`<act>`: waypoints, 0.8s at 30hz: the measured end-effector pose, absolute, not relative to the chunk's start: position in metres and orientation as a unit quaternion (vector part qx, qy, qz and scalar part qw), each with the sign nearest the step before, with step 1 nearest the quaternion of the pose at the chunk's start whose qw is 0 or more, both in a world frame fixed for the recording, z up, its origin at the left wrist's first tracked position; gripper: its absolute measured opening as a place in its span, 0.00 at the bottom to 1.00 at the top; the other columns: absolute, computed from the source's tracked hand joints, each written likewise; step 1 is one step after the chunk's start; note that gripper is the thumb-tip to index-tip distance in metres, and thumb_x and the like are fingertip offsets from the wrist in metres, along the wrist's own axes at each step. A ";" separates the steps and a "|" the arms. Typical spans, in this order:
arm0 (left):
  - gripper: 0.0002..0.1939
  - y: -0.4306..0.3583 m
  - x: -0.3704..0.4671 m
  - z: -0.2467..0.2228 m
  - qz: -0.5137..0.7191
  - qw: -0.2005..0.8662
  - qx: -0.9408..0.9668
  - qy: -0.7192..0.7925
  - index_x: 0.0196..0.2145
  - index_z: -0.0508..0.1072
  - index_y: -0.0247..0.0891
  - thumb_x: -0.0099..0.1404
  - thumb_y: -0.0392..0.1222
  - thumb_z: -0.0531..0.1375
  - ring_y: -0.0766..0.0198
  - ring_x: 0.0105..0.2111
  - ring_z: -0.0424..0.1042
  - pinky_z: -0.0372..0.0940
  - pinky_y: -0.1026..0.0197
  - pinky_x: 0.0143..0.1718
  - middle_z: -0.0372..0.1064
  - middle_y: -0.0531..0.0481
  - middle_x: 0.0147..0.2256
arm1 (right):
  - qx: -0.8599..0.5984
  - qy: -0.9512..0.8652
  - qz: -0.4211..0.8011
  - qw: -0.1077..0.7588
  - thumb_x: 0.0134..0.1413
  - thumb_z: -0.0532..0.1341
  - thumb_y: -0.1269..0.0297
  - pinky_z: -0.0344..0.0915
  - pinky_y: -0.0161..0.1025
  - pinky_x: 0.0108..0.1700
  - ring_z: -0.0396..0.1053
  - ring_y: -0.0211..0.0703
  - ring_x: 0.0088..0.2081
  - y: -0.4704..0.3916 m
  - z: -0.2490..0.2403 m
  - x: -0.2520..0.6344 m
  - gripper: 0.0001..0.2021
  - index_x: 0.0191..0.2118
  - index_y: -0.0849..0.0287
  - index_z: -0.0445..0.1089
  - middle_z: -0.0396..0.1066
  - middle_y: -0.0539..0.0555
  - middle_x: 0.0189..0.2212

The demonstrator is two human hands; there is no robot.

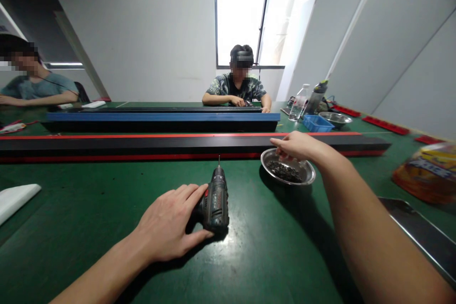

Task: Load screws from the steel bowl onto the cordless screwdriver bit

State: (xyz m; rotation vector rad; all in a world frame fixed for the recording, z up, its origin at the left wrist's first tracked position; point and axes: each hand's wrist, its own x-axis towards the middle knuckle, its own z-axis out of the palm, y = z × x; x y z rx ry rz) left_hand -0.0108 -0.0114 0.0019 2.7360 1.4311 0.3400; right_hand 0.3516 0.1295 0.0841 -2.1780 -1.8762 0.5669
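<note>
The left forearm [112, 266] and right forearm [363, 209] are bare, tapering toward the wrists [142, 242]; the left grip [171, 221] and right grip [295, 146] are bare hands.

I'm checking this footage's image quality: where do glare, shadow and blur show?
Head view: the dark-framed glass window is overexposed; glare sits on the green tabletop beside the dark power drill; the bare right forearm casts a shadow; the glossy orange-and-yellow package near the right edge looks blurred.

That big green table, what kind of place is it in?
Probably a workshop: there's a drill, a metal bowl of small dark pieces, and a long black-and-red bar lying across the table.
</note>
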 end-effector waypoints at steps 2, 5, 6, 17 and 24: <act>0.41 -0.011 -0.011 0.001 0.111 0.020 0.881 0.459 0.69 0.63 0.39 0.67 0.63 0.65 0.42 0.54 0.75 0.73 0.39 0.55 0.71 0.38 0.60 | -0.742 -0.632 0.201 0.101 0.71 0.57 0.46 0.69 0.40 0.31 0.77 0.49 0.28 0.132 0.083 0.355 0.26 0.31 0.61 0.81 0.80 0.64 0.28; 0.40 -0.011 -0.011 0.001 0.115 0.021 0.881 0.458 0.69 0.63 0.40 0.68 0.61 0.65 0.42 0.55 0.75 0.73 0.39 0.55 0.71 0.38 0.61 | -0.757 -0.623 0.182 0.076 0.68 0.60 0.46 0.69 0.39 0.31 0.78 0.49 0.27 0.137 0.077 0.361 0.24 0.30 0.60 0.81 0.78 0.62 0.26; 0.39 -0.011 -0.011 0.001 0.115 0.022 0.881 0.458 0.69 0.63 0.40 0.68 0.61 0.65 0.42 0.55 0.75 0.73 0.39 0.55 0.71 0.38 0.61 | -0.761 -0.622 0.176 0.059 0.66 0.63 0.46 0.69 0.39 0.31 0.77 0.49 0.27 0.139 0.073 0.363 0.23 0.29 0.59 0.80 0.77 0.62 0.24; 0.41 -0.018 -0.015 0.004 0.134 0.046 0.881 0.452 0.70 0.63 0.43 0.65 0.61 0.67 0.43 0.55 0.76 0.74 0.42 0.57 0.72 0.39 0.61 | -0.728 -0.643 0.235 -0.051 0.44 0.75 0.67 0.66 0.39 0.27 0.71 0.44 0.20 0.138 0.041 0.365 0.11 0.19 0.59 0.74 0.73 0.57 0.18; 0.43 -0.020 -0.015 0.003 0.118 0.063 0.882 0.452 0.70 0.62 0.42 0.64 0.62 0.68 0.43 0.56 0.76 0.74 0.41 0.58 0.71 0.38 0.61 | -0.730 -0.656 0.189 -0.028 0.40 0.74 0.69 0.67 0.40 0.28 0.75 0.49 0.23 0.147 0.047 0.376 0.09 0.18 0.58 0.75 0.74 0.58 0.19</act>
